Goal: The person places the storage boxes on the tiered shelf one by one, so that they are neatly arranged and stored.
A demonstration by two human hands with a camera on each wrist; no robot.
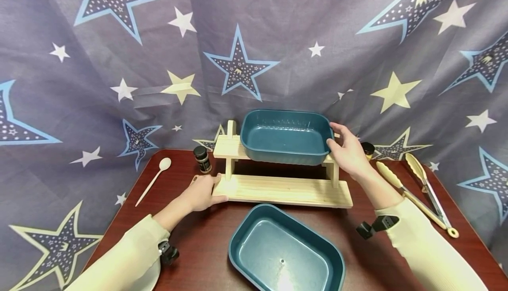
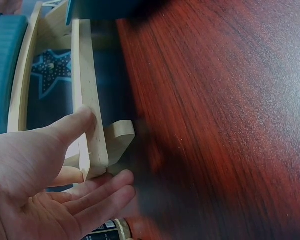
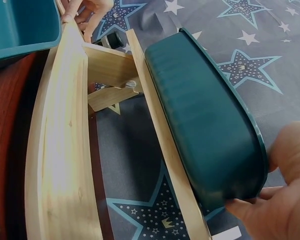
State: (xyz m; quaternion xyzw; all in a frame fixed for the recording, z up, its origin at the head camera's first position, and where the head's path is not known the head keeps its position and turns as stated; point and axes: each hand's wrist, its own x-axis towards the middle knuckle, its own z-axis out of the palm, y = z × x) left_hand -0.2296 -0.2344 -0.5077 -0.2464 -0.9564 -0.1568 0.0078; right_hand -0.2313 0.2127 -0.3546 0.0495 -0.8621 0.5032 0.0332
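Starting nearest: a teal tray (image 1: 285, 249) lies flat on the dark red counter (image 1: 198, 238), open side up, in front of the wooden rack (image 1: 282, 189) and apart from both hands. Left hand (image 1: 202, 192) rests at the left end of the rack's lower shelf, thumb along the front edge; in the left wrist view its fingers (image 2: 97, 192) are loosely extended under that end, steadying rather than clenched. Right hand (image 1: 349, 150) grasps the right end wall of the second teal tray (image 1: 285, 136), thumb over the rim, fingers (image 3: 255, 207) curled under its end. This tray sits on the rack's upper shelf, against the star-print backdrop (image 1: 254, 39).

Judgement: with a one-ended grip the tray may tip, so keep it level and move it slowly. The left hand should press the rack down so it does not skid on the counter.

Further out: white spoon (image 1: 152, 180) and spice jar (image 1: 202, 159) at left, tongs (image 1: 420, 192) at right, well apart from the hands.
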